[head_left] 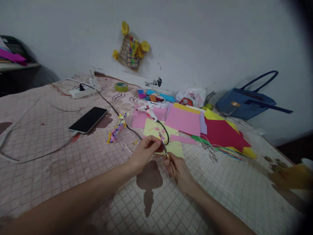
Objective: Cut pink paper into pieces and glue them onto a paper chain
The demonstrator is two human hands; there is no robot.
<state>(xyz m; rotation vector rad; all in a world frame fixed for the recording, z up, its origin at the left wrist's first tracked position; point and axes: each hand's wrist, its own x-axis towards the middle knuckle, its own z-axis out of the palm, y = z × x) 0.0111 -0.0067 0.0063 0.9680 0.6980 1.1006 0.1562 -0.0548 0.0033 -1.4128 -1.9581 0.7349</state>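
Note:
My right hand grips a pair of slim metal scissors, their tips pointing up and away from me. My left hand is closed in a pinch right beside the blades; whatever its fingertips hold is too small to make out. Both hands are over the near edge of a pale yellow sheet with pink and yellow scraps on it. Beyond them lies a white glue gun with a small red light, its black cord curling near the blades. A purple, pink and yellow paper-decorated stick rests left of my left hand.
Pink sheets, red paper and loose white string lie to the right. At left are a phone on a charging cable, a power strip and green tape. A blue bag leans against the wall.

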